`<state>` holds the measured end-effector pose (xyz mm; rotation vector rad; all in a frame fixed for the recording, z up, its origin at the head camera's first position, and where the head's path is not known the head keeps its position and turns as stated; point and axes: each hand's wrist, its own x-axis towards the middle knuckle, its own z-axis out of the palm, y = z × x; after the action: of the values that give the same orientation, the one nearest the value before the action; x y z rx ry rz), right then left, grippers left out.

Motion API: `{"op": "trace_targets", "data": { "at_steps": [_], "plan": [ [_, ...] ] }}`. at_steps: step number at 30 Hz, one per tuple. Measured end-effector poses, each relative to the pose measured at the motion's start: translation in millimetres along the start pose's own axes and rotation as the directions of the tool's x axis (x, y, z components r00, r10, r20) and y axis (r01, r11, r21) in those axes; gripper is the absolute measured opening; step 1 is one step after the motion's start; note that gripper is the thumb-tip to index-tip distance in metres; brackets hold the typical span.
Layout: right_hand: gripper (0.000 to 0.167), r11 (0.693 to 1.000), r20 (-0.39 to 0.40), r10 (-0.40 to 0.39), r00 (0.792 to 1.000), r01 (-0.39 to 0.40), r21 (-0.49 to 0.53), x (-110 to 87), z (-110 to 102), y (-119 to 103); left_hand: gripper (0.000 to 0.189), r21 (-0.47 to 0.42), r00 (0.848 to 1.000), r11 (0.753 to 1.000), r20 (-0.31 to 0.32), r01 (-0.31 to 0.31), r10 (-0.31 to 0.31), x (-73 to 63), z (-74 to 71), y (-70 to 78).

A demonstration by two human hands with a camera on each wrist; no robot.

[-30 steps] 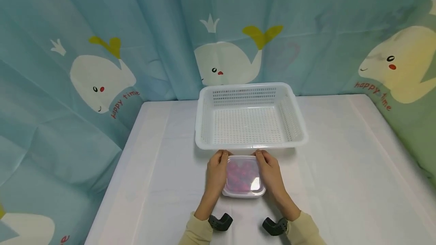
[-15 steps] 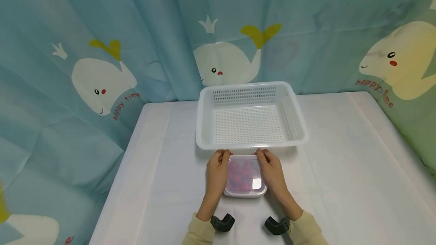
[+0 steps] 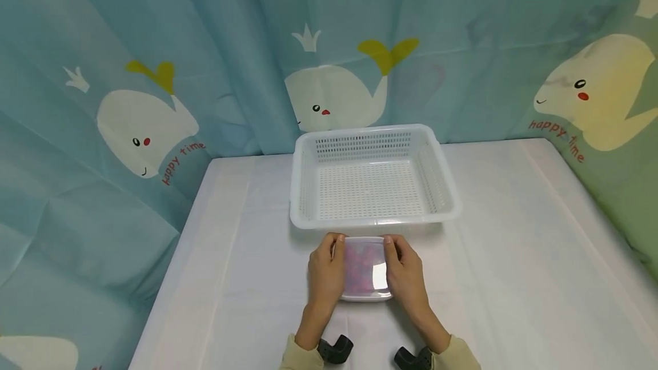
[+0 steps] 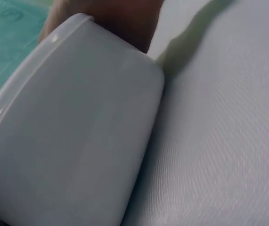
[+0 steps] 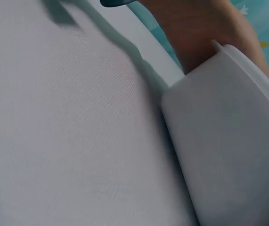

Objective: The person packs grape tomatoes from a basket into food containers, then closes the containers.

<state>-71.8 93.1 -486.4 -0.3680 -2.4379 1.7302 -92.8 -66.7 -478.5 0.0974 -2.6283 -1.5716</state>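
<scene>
A white food container [image 3: 362,270] with a translucent lid stands in front of the basket, and pink contents show blurrily through its top. My left hand [image 3: 327,270] grips it along the left side, thumb at the far left corner. On the opposite side my right hand [image 3: 406,273] holds it in the same way, its thumb near the far right corner. The other fingers are largely hidden behind the corners. In the left wrist view the container's smooth wall [image 4: 77,127] fills the left part; the right wrist view shows its wall [image 5: 224,136] close to the cloth.
A white perforated plastic basket [image 3: 375,224] sits at the back of the table, just beyond the hands. White cloth covers the table [image 3: 524,278]. Blue-green curtains [image 3: 231,27] printed with whales hang behind and to the sides. Black camera mounts [image 3: 336,350] stick out from the wrists.
Both hands have drawn slightly back from the basket and wrap further over the container's sides, covering more of the lid's edges. The head view has shifted a little.
</scene>
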Motion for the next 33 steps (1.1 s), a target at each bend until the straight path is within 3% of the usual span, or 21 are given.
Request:
{"op": "trace_targets", "data": {
  "at_steps": [4,6,8,11,14,17,20,25,28,33],
  "plan": [
    [0.033,1.000,0.012,-0.014,1.000,0.014,-0.023,0.2,0,-1,0.022,0.087,0.995,0.991,-0.021,-0.097,0.100,-1.6,-0.4,2.1],
    [0.032,0.998,0.029,-0.033,0.999,0.035,-0.051,1.0,-1,-2,0.021,0.159,0.983,0.971,-0.019,-0.177,0.183,-2.8,-1.7,3.8],
    [0.030,0.992,0.051,-0.083,0.995,0.087,-0.088,-0.6,-4,-3,0.027,0.234,0.963,0.936,0.015,-0.264,0.269,-6.1,-4.6,4.5],
    [0.038,0.967,0.129,-0.198,0.972,0.215,-0.134,-6.2,-9,-1,0.045,0.299,0.922,0.872,0.150,-0.386,0.357,-14.2,-14.2,2.4],
    [0.065,0.926,0.265,-0.293,0.919,0.341,-0.160,-12.7,-17,2,0.064,0.314,0.872,0.828,0.325,-0.464,0.365,-22.0,-28.5,-1.8],
    [0.088,0.907,0.379,-0.311,0.872,0.391,-0.156,-16.0,-25,5,0.078,0.284,0.826,0.823,0.453,-0.491,0.337,-24.7,-43.1,-5.3],
    [0.101,0.909,0.440,-0.298,0.847,0.392,-0.139,-15.8,-33,6,0.089,0.251,0.797,0.836,0.518,-0.488,0.310,-21.9,-54.2,-7.5],
    [0.111,0.903,0.472,-0.310,0.825,0.412,-0.127,-13.2,-37,8,0.100,0.240,0.777,0.842,0.561,-0.483,0.285,-15.9,-61.7,-8.0],
    [0.112,0.892,0.461,-0.339,0.820,0.436,-0.121,-12.7,-36,9,0.101,0.233,0.777,0.843,0.557,-0.484,0.293,-16.0,-61.0,-8.5],
    [0.110,0.895,0.434,-0.349,0.831,0.432,-0.108,-13.0,-34,8,0.098,0.209,0.783,0.847,0.533,-0.490,0.321,-17.7,-57.9,-9.0]
  ]
}}
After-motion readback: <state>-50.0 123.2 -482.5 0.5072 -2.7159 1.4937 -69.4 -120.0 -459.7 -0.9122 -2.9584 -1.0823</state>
